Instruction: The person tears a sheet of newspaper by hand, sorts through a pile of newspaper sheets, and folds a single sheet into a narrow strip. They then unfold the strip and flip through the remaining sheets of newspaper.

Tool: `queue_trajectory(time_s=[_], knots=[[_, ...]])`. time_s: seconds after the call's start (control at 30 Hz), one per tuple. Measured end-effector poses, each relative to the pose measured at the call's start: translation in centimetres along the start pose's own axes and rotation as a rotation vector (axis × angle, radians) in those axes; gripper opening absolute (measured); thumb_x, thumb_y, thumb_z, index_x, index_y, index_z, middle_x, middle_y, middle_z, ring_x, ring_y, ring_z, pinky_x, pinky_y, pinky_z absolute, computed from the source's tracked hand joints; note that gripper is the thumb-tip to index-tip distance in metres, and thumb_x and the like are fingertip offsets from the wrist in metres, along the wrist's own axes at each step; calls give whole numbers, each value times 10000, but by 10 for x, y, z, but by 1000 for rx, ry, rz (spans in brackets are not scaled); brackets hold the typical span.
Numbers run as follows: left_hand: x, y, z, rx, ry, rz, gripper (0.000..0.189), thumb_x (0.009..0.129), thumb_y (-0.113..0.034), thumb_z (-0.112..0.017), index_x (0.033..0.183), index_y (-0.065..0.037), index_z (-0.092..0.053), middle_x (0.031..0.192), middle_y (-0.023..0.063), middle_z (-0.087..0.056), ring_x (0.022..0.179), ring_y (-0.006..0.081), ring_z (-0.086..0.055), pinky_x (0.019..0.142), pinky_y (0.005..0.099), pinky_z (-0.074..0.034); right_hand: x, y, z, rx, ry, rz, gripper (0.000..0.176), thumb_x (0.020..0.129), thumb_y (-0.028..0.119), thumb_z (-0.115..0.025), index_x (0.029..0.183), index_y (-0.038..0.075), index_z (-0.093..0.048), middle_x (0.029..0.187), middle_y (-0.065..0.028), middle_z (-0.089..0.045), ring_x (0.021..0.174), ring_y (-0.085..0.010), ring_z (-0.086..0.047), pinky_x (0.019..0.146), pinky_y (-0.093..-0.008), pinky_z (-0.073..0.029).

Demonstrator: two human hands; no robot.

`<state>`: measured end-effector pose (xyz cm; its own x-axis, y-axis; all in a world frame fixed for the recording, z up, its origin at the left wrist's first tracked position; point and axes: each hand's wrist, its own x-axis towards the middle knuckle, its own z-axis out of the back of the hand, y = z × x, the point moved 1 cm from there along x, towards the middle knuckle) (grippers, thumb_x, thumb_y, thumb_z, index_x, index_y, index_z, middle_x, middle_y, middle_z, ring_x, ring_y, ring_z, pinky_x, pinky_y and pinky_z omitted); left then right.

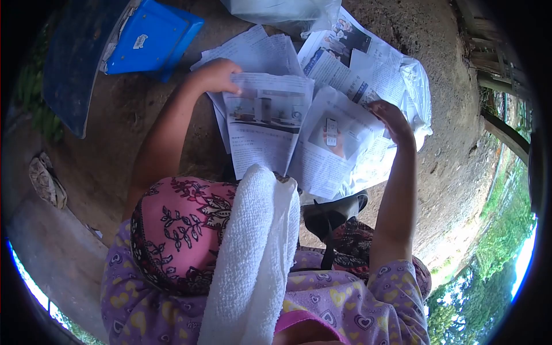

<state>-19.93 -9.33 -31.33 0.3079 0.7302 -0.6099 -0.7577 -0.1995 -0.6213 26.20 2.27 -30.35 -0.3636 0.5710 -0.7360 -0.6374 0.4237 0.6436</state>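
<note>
Printed paper sheets lie spread over the ground in front of my knees. My left hand point(220, 76) grips the upper left corner of a sheet with a room photo point(267, 109), thumb on its face. Behind it, more text sheets point(256, 52) fan out. On the right, my right hand point(392, 118) has its fingers bent at the upper right edge of a sheet with a phone picture point(330, 138); its fingertips touch the papers there. Under the right-hand papers is a white plastic bag point(418, 95).
A blue plastic container point(150, 41) stands at the upper left beside a dark curved panel point(77, 63). A clear plastic bag point(282, 10) is at the top. Crumpled paper point(47, 181) lies far left. A white towel point(253, 253) hangs down before my chest.
</note>
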Motion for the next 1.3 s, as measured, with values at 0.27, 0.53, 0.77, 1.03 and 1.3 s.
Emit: queue_trajectory(time_s=[0.27,0.53,0.77,1.03,1.3], knots=[[-24,24,-31,-324,-433,153,528,703,-204,-771,1093,96,-578,1001,203,-656,918,249,-635,822,337,-473,-31,-45,-42,178,-111,-90,397,812,257,-697,1074,-27,-607,900,-39,-626,782,-111,-567,685,-248,-467],[-31,52,-38,-393,-480,142,489,718,-179,-754,1081,98,-580,999,209,-654,920,233,-631,812,327,-474,-35,-24,-12,11,-452,26,393,953,306,-483,1176,-2,-583,1062,-173,-621,982,-215,-583,874,-327,-457],[-45,51,-38,-337,-534,152,477,708,-186,-754,1077,74,-599,993,209,-652,922,254,-639,795,340,-480,-68,-121,144,676,-520,130,591,941,455,-399,1379,58,-382,1397,-168,-386,1277,-317,-384,1052,-444,-341],[-39,27,-15,-181,-595,163,427,733,-219,-734,1073,15,-624,1037,184,-657,963,258,-635,824,341,-472,-32,109,-36,41,-24,357,380,886,270,-591,1129,-22,-564,1094,-140,-617,945,-187,-604,792,-288,-479],[-17,74,-37,-162,-885,156,271,808,-198,-621,1005,-14,-643,959,181,-661,882,301,-645,755,363,-493,64,148,-200,-471,-165,512,302,763,262,-717,964,42,-667,782,-130,-660,731,-256,-627,721,-365,-490]])
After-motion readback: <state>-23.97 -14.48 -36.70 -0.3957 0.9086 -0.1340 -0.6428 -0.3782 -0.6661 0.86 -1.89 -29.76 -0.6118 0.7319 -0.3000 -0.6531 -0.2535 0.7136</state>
